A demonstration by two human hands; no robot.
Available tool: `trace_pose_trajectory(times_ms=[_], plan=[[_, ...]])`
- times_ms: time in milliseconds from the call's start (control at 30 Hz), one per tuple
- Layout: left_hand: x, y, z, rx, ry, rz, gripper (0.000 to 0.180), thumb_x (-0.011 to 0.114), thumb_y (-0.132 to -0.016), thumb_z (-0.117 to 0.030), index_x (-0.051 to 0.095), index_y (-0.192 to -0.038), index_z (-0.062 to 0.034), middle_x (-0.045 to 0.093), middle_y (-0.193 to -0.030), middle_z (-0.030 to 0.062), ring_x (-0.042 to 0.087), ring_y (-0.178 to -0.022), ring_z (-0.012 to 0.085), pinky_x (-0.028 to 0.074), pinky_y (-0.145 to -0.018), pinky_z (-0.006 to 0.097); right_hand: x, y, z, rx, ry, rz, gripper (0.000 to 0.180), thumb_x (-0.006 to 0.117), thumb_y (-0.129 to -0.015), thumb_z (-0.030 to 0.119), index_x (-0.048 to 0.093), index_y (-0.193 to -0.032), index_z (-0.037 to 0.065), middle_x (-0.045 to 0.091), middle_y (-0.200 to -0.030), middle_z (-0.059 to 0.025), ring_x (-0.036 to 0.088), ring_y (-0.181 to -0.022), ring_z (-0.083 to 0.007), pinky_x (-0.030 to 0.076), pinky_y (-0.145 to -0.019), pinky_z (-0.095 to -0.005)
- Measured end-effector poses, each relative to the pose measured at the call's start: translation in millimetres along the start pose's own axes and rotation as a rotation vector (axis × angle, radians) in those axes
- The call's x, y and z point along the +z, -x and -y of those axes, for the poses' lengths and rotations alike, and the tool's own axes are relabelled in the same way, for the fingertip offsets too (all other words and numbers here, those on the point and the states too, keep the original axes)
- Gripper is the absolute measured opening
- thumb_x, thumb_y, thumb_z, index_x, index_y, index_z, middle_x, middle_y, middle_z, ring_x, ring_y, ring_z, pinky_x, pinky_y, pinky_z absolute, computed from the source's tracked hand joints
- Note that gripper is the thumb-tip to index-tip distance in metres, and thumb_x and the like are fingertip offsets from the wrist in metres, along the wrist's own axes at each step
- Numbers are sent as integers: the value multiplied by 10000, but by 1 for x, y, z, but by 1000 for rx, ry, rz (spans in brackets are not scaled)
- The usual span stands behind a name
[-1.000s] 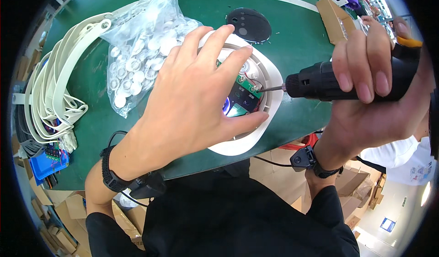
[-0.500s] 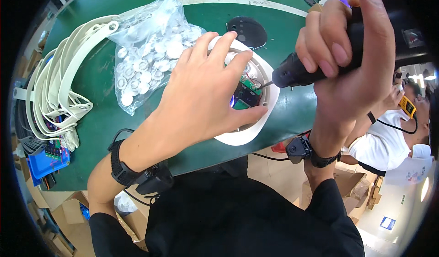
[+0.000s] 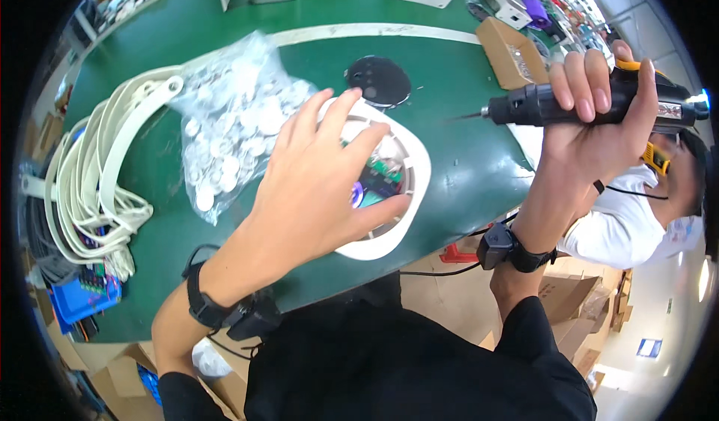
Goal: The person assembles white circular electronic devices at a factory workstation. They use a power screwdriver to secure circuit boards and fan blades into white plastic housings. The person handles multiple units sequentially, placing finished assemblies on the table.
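Observation:
My left hand point(image 3: 311, 178) lies over a round white plastic housing point(image 3: 419, 170), its spread fingers and thumb gripping the housing against the green table. Inside the housing a green circuit board point(image 3: 384, 171) with dark parts shows between thumb and forefinger; the rest is under my hand. At the right, my right hand point(image 3: 595, 118) is wrapped round a black electric screwdriver point(image 3: 528, 105), raised above the table. Its thin bit points left and is apart from the housing. Just beyond the housing lies a black disc point(image 3: 380, 81).
A clear bag of white round caps point(image 3: 232, 136) lies left of the housing. Further left are stacked cream curved brackets point(image 3: 112, 166) and a blue tray point(image 3: 86, 299). A cardboard box point(image 3: 511, 53) stands at the far right. Another person point(image 3: 622, 219) is at the right.
My right hand has drawn the screwdriver right, away from the housing; its bit was inside the housing by the board before. My left hand stays on the housing. The view has shifted.

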State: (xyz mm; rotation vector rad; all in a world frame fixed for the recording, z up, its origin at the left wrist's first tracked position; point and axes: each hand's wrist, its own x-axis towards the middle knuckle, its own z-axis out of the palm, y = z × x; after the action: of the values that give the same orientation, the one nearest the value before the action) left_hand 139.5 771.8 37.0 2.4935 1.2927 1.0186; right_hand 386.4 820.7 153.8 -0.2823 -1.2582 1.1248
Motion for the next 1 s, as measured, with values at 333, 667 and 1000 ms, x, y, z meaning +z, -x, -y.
trace_pose_trajectory(times_ms=[333,667,1000], plan=[[-27,-56,-26,210,-13,440,79,713,-821,-100,727,-884,-54,658,-898,105,626,-892,318,524,-777,426,-69,37,-18,41,198,-436,177,630,-999,224,555,-997,64,458,-543,-36,437,-411,-148,404,-415,-338],[-30,-98,-46,792,-484,746,134,700,-776,-164,615,-800,-64,627,-809,65,630,-848,238,554,-652,366,-128,124,-16,228,-110,-705,144,563,-1037,261,518,-1031,125,391,-551,-11,408,-437,-131,389,-453,-324],[83,-294,-49,410,74,415,222,631,-932,-183,633,-983,33,658,-854,218,664,-824,383,539,-751,429,-145,168,-70,396,-542,-777,149,556,-1040,296,533,-1036,148,405,-591,19,409,-512,-108,379,-532,-295]])
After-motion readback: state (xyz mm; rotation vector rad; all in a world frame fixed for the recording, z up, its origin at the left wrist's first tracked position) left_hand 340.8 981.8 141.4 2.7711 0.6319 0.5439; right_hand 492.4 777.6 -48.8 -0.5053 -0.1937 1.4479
